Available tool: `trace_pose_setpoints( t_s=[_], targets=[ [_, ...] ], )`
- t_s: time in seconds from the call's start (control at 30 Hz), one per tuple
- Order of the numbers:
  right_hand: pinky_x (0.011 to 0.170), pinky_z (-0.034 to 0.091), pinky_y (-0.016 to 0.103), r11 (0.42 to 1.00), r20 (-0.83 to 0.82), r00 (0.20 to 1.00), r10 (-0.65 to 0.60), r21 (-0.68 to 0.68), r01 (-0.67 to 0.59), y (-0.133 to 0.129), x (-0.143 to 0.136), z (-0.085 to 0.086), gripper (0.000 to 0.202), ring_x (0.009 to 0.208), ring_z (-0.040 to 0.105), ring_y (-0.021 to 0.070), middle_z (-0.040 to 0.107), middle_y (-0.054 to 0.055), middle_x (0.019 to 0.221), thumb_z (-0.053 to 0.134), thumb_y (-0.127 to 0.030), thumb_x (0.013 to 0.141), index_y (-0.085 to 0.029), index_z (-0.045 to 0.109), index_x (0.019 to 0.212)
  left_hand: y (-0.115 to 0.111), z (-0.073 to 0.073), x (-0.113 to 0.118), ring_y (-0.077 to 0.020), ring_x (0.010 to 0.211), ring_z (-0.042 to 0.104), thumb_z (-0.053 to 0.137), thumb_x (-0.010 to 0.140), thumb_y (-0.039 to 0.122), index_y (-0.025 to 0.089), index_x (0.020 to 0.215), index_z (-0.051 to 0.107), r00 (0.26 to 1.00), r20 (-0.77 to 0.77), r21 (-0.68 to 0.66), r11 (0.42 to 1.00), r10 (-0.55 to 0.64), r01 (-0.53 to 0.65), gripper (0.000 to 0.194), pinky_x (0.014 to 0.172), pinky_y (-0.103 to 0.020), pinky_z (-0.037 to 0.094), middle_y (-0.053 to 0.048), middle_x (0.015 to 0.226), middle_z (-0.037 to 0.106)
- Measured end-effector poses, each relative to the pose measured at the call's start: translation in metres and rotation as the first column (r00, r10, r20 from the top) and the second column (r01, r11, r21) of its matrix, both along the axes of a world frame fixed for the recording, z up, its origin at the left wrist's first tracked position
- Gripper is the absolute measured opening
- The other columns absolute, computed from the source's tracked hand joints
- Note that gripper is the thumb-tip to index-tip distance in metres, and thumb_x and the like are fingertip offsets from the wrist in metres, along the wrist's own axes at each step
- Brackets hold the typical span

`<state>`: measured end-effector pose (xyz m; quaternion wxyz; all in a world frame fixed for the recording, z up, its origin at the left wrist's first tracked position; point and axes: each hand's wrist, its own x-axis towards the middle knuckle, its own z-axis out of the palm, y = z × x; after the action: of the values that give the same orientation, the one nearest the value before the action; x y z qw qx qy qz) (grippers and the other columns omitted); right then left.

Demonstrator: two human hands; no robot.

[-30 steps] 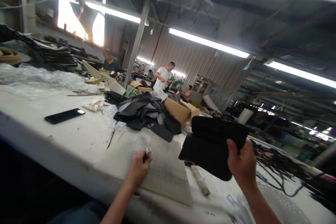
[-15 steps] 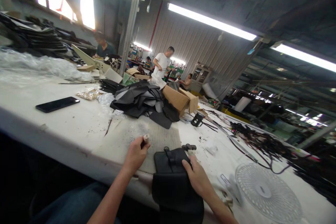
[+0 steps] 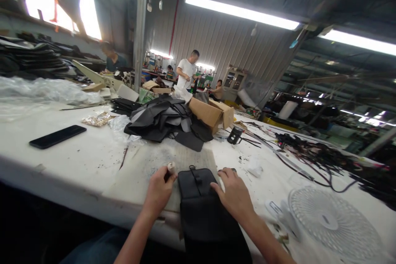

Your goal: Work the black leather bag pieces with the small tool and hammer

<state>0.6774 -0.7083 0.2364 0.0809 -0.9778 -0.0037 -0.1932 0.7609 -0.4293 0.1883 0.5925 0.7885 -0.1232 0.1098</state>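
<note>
My left hand (image 3: 158, 192) is closed around a short, thick rod with a pale, worn end (image 3: 171, 168). What lies below the fist is hidden. Just right of it, a black leather-like piece (image 3: 201, 210) lies over the table's front edge, its lower part hanging down. A thin strap with a small ring (image 3: 194, 173) runs along its upper end. My right hand (image 3: 235, 194) is at the right side of this piece, thumb beside its edge and fingers apart. A dark metal object (image 3: 234, 170) shows only slightly behind those fingers.
On the white table (image 3: 77, 169) lie a phone (image 3: 58, 136), a bag of small parts (image 3: 97, 119) and a heap of black pieces (image 3: 161, 117). Farther right are a cardboard box (image 3: 206, 113), a black mug (image 3: 235, 135), tangled straps (image 3: 309, 148) and a white fan (image 3: 334, 220). Several people work behind.
My right hand has moved forward off the black piece, over the dark hammer-like head that showed before. The black piece now lies straighter. My left hand still grips the rod. The view has shifted slightly.
</note>
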Motion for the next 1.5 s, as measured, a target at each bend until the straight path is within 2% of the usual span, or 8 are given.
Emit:
trace_pose_setpoints(
  t_s=[0.1, 0.17, 0.43, 0.53, 0.73, 0.87, 1.07, 1.5],
  targets=[
    [0.125, 0.047, 0.057, 0.952, -0.091, 0.951, 0.297, 0.1, -0.288, 0.013, -0.003, 0.004, 0.038, 0.147, 0.058, 0.0334, 0.063, 0.011, 0.158, 0.057, -0.04, 0.113, -0.027, 0.069, 0.147, 0.0, 0.001, 0.0, -0.0236, 0.079, 0.064, 0.064, 0.094, 0.042, 0.023, 0.084, 0.065, 1.0, -0.004, 0.004, 1.0, -0.017, 0.017, 0.021, 0.075, -0.033, 0.043, -0.002, 0.079, 0.069],
    [0.132, 0.041, 0.056, 0.923, -0.192, 0.907, 0.375, 0.175, -0.344, 0.025, -0.008, 0.001, 0.045, 0.157, 0.05, 0.0307, 0.053, 0.007, 0.17, 0.052, -0.044, 0.117, -0.029, 0.061, 0.158, -0.001, 0.003, -0.001, -0.0241, 0.081, 0.065, 0.065, 0.094, 0.042, 0.023, 0.088, 0.067, 1.0, 0.006, 0.01, 1.0, -0.009, 0.009, 0.02, 0.077, -0.033, 0.045, -0.002, 0.082, 0.072],
    [0.136, 0.036, 0.059, 0.941, -0.203, 0.924, 0.325, 0.168, -0.294, 0.042, -0.036, -0.024, 0.062, 0.163, 0.041, 0.0307, 0.038, 0.005, 0.179, 0.049, -0.057, 0.116, -0.029, 0.043, 0.171, -0.001, 0.004, 0.01, -0.0293, 0.095, 0.075, 0.07, 0.091, 0.048, 0.022, 0.105, 0.077, 0.996, -0.087, -0.009, 0.999, -0.032, 0.031, 0.031, 0.084, -0.036, 0.054, -0.007, 0.1, 0.083],
    [0.138, 0.033, 0.059, 0.943, -0.182, 0.932, 0.314, 0.17, -0.285, 0.04, -0.038, -0.03, 0.065, 0.166, 0.037, 0.0301, 0.034, 0.005, 0.18, 0.051, -0.056, 0.116, -0.027, 0.038, 0.173, -0.009, 0.02, 0.019, -0.0297, 0.093, 0.077, 0.073, 0.087, 0.051, 0.02, 0.112, 0.078, 0.991, -0.126, -0.032, 0.998, -0.055, 0.051, 0.039, 0.084, -0.038, 0.057, -0.007, 0.1, 0.084],
    [0.137, 0.034, 0.06, 0.937, -0.133, 0.937, 0.324, 0.182, -0.298, 0.038, -0.038, -0.035, 0.064, 0.165, 0.038, 0.0306, 0.036, 0.003, 0.18, 0.057, -0.048, 0.114, -0.032, 0.037, 0.173, -0.052, 0.057, 0.025, -0.0228, 0.085, 0.072, 0.072, 0.09, 0.039, 0.021, 0.096, 0.074, 0.96, -0.022, -0.005, 0.96, -0.28, 0.28, 0.02, 0.079, -0.033, 0.054, -0.003, 0.089, 0.078],
    [0.138, 0.032, 0.06, 0.939, -0.14, 0.937, 0.32, 0.178, -0.294, 0.037, -0.038, -0.037, 0.066, 0.166, 0.037, 0.0308, 0.034, 0.003, 0.181, 0.058, -0.048, 0.114, -0.031, 0.035, 0.174, -0.073, 0.046, 0.032, -0.0245, 0.088, 0.073, 0.073, 0.088, 0.038, 0.019, 0.095, 0.074, 0.928, -0.083, -0.02, 0.932, -0.363, 0.363, 0.02, 0.083, -0.035, 0.056, -0.006, 0.092, 0.079],
    [0.14, 0.029, 0.057, 0.943, -0.173, 0.936, 0.307, 0.191, -0.274, 0.036, -0.038, -0.034, 0.067, 0.166, 0.035, 0.0301, 0.033, 0.002, 0.181, 0.055, -0.054, 0.114, -0.028, 0.037, 0.174, -0.077, 0.02, 0.037, -0.0273, 0.087, 0.075, 0.072, 0.087, 0.044, 0.019, 0.094, 0.075, 0.941, -0.162, 0.002, 0.953, -0.297, 0.302, 0.026, 0.081, -0.037, 0.055, -0.007, 0.089, 0.08],
    [0.14, 0.029, 0.058, 0.939, -0.172, 0.937, 0.304, 0.219, -0.264, 0.035, -0.037, -0.034, 0.066, 0.166, 0.035, 0.0303, 0.035, 0.001, 0.18, 0.054, -0.054, 0.114, -0.028, 0.039, 0.173, -0.082, 0.023, 0.036, -0.027, 0.083, 0.073, 0.071, 0.088, 0.046, 0.02, 0.09, 0.077, 0.943, -0.169, 0.055, 0.952, -0.288, 0.301, 0.027, 0.077, -0.035, 0.052, -0.006, 0.084, 0.08]
  ],
)
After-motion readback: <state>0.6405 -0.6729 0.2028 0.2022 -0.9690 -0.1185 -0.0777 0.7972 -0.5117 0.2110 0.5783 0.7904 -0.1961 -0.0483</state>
